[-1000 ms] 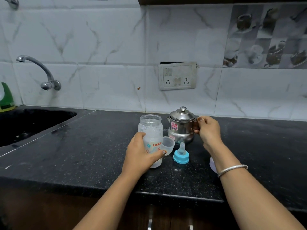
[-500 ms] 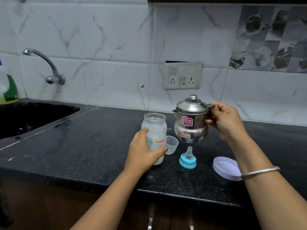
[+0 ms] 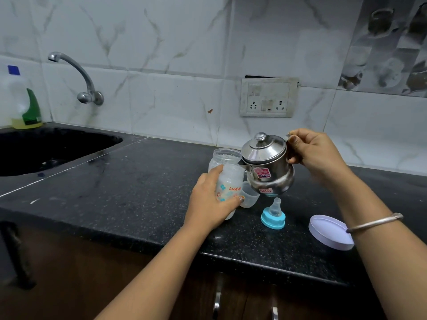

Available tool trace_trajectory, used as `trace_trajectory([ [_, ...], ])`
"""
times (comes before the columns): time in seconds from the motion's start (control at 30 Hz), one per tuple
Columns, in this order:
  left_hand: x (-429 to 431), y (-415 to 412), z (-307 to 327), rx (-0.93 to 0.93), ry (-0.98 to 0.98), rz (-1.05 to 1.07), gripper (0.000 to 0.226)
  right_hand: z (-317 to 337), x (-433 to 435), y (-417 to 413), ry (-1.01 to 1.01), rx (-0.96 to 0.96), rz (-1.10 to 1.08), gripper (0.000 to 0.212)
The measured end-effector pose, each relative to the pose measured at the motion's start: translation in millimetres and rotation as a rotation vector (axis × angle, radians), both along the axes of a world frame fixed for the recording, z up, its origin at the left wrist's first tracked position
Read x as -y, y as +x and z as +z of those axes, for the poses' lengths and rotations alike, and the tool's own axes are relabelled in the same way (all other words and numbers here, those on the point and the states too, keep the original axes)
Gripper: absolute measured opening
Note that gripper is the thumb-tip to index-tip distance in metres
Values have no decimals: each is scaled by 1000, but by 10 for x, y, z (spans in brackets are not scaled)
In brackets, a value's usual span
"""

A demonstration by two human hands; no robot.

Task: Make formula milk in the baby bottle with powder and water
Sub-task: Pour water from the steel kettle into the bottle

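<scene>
Our right fingers [image 3: 298, 139] are curled tight on the handle of the steel kettle [image 3: 268, 167]. The right hand [image 3: 318, 158] now has it tipped to the left, spout right at the open rim of the baby bottle [image 3: 227, 179]. Half a second ago we held that kettle level, just beside the bottle, and a second ago it sat on the counter [image 3: 115, 192]. We honestly can't tell if any water is running.

Our left fingers [image 3: 235, 202] wrap the bottle's lower half, same grip of the left hand [image 3: 208, 204] as before. The bottle hasn't budged: upright on the counter, toward the front edge, under the spout.

The bottle itself is clear plastic with the top off. It looks cloudy white inside, and it has red "Luv" lettering and little blue and orange pictures.

A small clear cup [image 3: 248, 198] sits right against its right side, partly behind the kettle. The teat [image 3: 273, 214] in its blue ring stands just right of that. A lilac lid [image 3: 330, 232] lies further right, partly hidden by our forearm with its metal bangle [image 3: 374, 222]. The sink [image 3: 46, 148], tap [image 3: 76, 77] and soap bottle [image 3: 24, 105] are way off left.
</scene>
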State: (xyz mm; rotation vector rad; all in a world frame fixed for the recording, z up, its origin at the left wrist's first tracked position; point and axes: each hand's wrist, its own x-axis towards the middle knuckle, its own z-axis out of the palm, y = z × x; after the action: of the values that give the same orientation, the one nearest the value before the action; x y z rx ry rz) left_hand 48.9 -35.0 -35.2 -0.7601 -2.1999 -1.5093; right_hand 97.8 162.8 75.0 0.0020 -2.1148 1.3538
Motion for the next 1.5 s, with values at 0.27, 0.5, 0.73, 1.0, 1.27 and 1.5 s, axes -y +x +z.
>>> trace_trajectory([
  [0.27,-1,-20,-19,-6,2,-13,69,125,53,-26,150,16,-23,27],
  [0.5,22,15,8,62,12,-28,64,232,84,-51,285,31,-56,18],
  [0.73,15,14,25,75,17,-32,61,315,106,-65,340,46,-58,22],
  [1.0,17,17,26,72,22,-33,60,337,129,-77,351,54,-49,19],
  [1.27,19,21,22,75,24,-33,60,345,144,-65,349,54,-49,17],
  [1.5,17,29,37,68,21,-31,60,354,149,-42,346,53,-42,20],
])
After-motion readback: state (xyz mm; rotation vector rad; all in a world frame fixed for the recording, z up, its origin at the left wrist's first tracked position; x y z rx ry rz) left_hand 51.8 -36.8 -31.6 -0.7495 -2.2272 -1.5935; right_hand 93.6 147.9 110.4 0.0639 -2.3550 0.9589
